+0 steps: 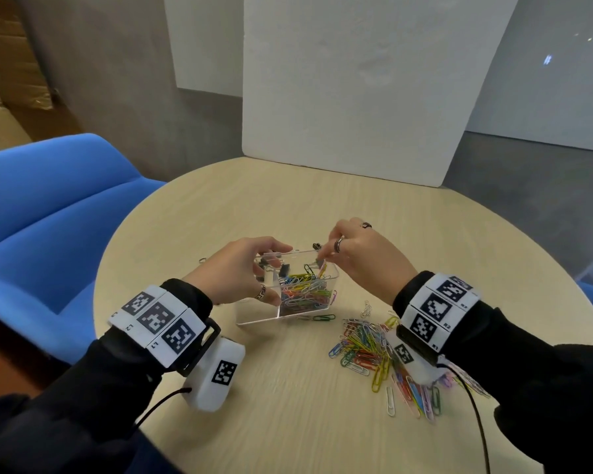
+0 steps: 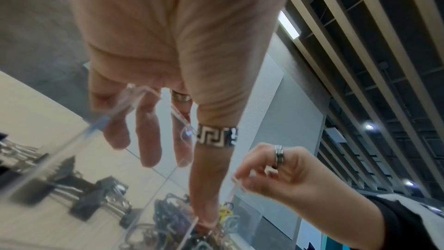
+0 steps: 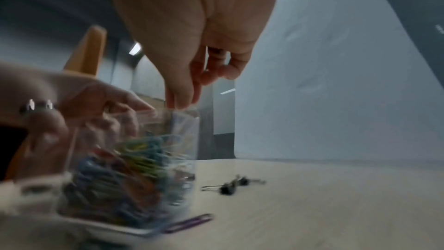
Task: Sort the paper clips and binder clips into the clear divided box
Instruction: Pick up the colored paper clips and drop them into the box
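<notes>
A: Mid-frame in the head view, the clear divided box (image 1: 290, 295) is being gripped by the left hand (image 1: 240, 271).

B: A paper clip (image 2: 234, 187) is being pinched over it by the right hand (image 2: 283, 176). Two binder clips (image 3: 230, 187), lower right, are being shown only by the right wrist view.

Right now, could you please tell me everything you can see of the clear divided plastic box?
The clear divided plastic box is a transparent, open-topped rectangle on the pale round wooden table. A clear partition splits it: colourful paper clips fill the right compartment, black binder clips lie in the left. The left hand grips its left end; the right hand pinches a clip over its rim.
</notes>
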Tool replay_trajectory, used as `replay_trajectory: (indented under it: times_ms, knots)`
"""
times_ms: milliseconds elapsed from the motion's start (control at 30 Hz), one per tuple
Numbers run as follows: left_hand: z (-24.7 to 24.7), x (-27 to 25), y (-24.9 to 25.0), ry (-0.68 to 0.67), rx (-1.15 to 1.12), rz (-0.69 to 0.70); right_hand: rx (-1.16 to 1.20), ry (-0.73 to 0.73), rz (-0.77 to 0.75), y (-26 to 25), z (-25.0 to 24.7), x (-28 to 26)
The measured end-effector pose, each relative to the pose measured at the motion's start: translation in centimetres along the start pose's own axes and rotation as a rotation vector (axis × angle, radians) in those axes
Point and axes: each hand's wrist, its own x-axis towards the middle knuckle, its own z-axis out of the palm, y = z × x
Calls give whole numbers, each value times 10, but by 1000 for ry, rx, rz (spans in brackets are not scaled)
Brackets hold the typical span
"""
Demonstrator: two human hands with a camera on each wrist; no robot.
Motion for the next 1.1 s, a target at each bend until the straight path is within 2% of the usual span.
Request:
replay_trajectory:
  times_ms: [100,267,333,467,567,667,767,833,867,933,1033,1100]
  knots:
    - [0,0,0,0,-11,-4,-182,-65,-30,5,0,-2]
    - [-1,0,1,-4,-5,-3,-251,-118,-120,10,-3,7]
    - [-2,0,2,-4,-3,-2,-217,-107,-122,10,-5,10]
    - [-2,1,1,-2,2,0,8,-118,40,3,-8,15]
    - [-1,1,0,7,10,-2,105,-96,26,-11,-2,18]
    - [0,1,0,9,8,-3,18,-143,7,-21,10,20]
    - [-1,2,0,9,1,3,-64,-105,-5,-32,10,19]
    - [-1,2,-1,5,1,3,-217,-109,-62,-36,9,19]
    - [-1,2,-1,4,2,2,-253,-187,-85,-35,9,20]
    - [-1,2,-1,6,6,3,-227,-294,-41,-31,8,20]
    - [-1,1,-1,2,6,7,-186,-288,9,-21,3,18]
    - [-1,1,-1,2,1,9,-215,-313,-38,-20,1,15]
